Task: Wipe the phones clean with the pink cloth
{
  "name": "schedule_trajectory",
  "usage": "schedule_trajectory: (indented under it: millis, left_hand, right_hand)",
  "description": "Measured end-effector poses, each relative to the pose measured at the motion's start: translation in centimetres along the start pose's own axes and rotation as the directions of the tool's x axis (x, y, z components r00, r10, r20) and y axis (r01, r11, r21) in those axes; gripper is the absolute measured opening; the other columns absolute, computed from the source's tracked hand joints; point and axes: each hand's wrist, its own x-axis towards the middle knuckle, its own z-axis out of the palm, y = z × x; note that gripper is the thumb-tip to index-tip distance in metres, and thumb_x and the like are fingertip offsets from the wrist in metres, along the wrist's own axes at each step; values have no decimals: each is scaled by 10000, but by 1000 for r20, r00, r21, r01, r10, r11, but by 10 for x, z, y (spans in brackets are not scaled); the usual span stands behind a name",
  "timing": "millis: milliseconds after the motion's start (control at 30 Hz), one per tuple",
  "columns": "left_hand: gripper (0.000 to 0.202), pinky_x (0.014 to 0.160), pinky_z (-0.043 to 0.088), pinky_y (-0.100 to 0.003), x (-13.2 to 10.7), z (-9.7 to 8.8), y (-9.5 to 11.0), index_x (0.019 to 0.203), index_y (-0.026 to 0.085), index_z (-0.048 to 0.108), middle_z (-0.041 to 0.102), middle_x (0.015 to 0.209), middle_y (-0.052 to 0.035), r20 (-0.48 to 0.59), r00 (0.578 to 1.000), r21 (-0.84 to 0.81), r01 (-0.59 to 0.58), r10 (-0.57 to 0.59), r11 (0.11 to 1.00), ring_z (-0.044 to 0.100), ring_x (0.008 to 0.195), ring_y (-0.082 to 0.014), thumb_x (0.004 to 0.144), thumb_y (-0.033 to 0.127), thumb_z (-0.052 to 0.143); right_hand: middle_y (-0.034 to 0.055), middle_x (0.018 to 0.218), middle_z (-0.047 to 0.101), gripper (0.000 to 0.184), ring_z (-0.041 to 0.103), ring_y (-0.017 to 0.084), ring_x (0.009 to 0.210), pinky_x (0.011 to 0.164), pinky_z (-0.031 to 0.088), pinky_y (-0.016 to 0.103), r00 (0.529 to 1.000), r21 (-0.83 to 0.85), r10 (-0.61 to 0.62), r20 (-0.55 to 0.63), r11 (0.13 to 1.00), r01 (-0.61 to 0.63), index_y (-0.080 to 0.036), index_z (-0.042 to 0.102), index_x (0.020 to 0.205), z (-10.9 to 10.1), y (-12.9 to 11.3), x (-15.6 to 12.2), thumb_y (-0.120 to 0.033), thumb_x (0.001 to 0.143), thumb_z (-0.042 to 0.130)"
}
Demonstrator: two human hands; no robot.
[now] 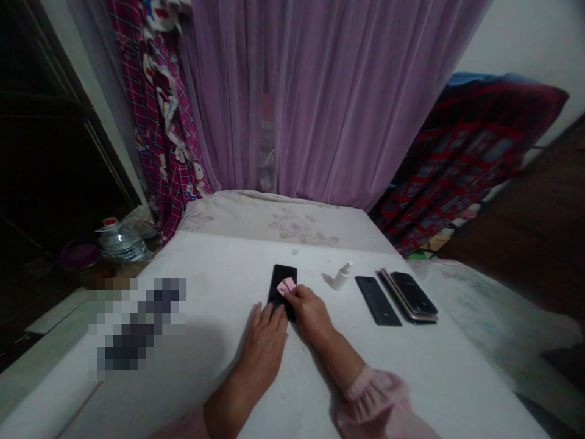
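Note:
A black phone (280, 274) lies flat on the white-covered table, in front of me. My right hand (311, 314) is closed on a small pink cloth (286, 286) and holds it against the phone's dark face. With fingers stretched out, my left hand (266, 338) rests at the phone's near end, its fingertips on the lower edge. Part of the phone is hidden under both hands. To the right of my right hand stands a small white spray bottle (342, 277).
Right of the bottle lie a dark flat phone or back cover (378, 301) and a stack of phones (414, 294). A blurred-out patch (141, 326) covers something at left. Purple curtains (320, 103) hang behind the table (205, 274). A large water bottle (122, 241) stands on the left.

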Motion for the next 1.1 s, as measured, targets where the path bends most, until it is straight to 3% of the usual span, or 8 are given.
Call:
schedule_trajectory:
  millis: [100, 167, 333, 467, 700, 867, 967, 1100]
  left_hand:
    - [340, 1093, 336, -561, 1, -3, 0, 1239, 149, 592, 648, 1268, -125, 17, 1000, -8, -9, 9, 1000, 580, 1185, -316, 908, 146, 513]
    - [336, 1093, 335, -573, 1, -5, -2, 1233, 156, 591, 648, 1270, -116, 21, 1000, -32, -3, 4, 999, 579, 1187, -315, 906, 148, 515]
    - [300, 1104, 340, -552, 4, -10, -15, 1213, 195, 581, 675, 1195, -100, -24, 999, -168, 33, -38, 985, 613, 1132, -257, 924, 180, 505]
    - [400, 1076, 392, -517, 10, -10, -28, 1313, 183, 503, 638, 1218, -125, -110, 989, -198, 74, -98, 977, 599, 1135, -254, 914, 195, 528]
    - [508, 1104, 356, -549, 20, -3, -26, 1363, 262, 491, 535, 1385, -111, -190, 979, -110, 54, -74, 992, 469, 1306, -298, 874, 160, 579]
    - [263, 1106, 348, -556, 22, -7, -24, 1118, 238, 648, 598, 1326, -100, -218, 974, -128, 40, -68, 991, 503, 1273, -292, 876, 150, 591]
    - [155, 1087, 378, -528, 22, -8, -28, 968, 232, 663, 674, 1201, -76, -229, 970, -208, 37, -86, 977, 584, 1172, -251, 911, 164, 536]
    - [193, 913, 508, -395, 22, -7, -33, 1012, 216, 636, 722, 954, -57, -231, 956, -323, 100, -181, 941, 663, 922, -207, 952, 208, 453]
  right_hand:
    - [59, 880, 671, 307, 593, 180, 763, 658, 440, 273, 1000, 176, 18, 11, 984, -20, -285, 761, 1028, -6, 2, -15, -198, 861, 519]
    - [54, 845, 678, 279, 608, 176, 762, 695, 462, 284, 990, 414, 139, -32, 903, -113, -253, 777, 956, -8, 8, -15, -222, 822, 535]
    - [42, 740, 718, 276, 598, 165, 639, 638, 456, 290, 863, 863, 468, 190, 340, -374, -177, 778, 849, -7, 18, -5, -365, 656, 715]
    - [40, 754, 732, 365, 610, 159, 655, 645, 449, 278, 848, 914, 447, 285, 141, -381, -168, 764, 877, -7, 14, -5, -391, 592, 806]
    - [19, 745, 690, 463, 586, 147, 596, 545, 438, 256, 836, 928, 452, 312, 42, -369, -187, 670, 888, -11, 12, -6, -444, 548, 852]
    - [-16, 688, 646, 460, 545, 119, 553, 509, 414, 225, 833, 899, 380, 402, 7, -437, -190, 644, 883, -8, 6, -8, -435, 555, 856]
    - [-6, 725, 652, 462, 526, 109, 536, 490, 401, 221, 844, 897, 387, 372, 84, -434, -194, 664, 911, -11, 5, -8, -520, 615, 804]
    - [47, 964, 696, 494, 628, 169, 767, 665, 496, 281, 929, 892, 303, 212, 328, -310, -221, 692, 1051, -20, 5, -9, -553, 687, 737]
